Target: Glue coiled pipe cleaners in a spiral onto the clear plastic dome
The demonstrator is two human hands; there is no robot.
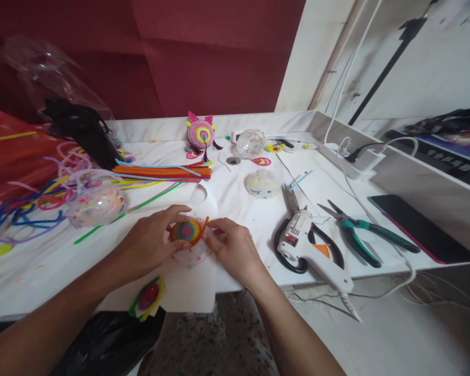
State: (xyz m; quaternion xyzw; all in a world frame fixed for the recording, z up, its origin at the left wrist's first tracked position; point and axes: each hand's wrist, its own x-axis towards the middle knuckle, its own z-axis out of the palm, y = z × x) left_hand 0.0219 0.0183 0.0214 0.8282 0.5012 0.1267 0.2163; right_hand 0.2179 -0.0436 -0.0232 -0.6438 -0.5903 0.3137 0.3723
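A round coil of pipe cleaner (186,231), with rainbow rings and an orange outer edge, is between my hands. My left hand (151,237) grips it from the left, thumb on its lower edge and fingers around the far side. At its right, my right hand (235,248) pinches the orange pipe cleaner end (205,223), whose tip sticks up. A clear plastic half-ball with coloured specks (191,257) shows beneath the coil, partly covered by my fingers. Closer to me, another leaf-shaped coil (149,298) in green, yellow and red lies at the white sheet's edge.
Right of my hands lie a glue gun (297,235) over black-handled scissors (290,194), green-handled pliers (356,223) and a phone (419,227). Pipe cleaners (162,171) and a clear ball (96,204) are at left. A pink decorated ball (200,134) stands at the back.
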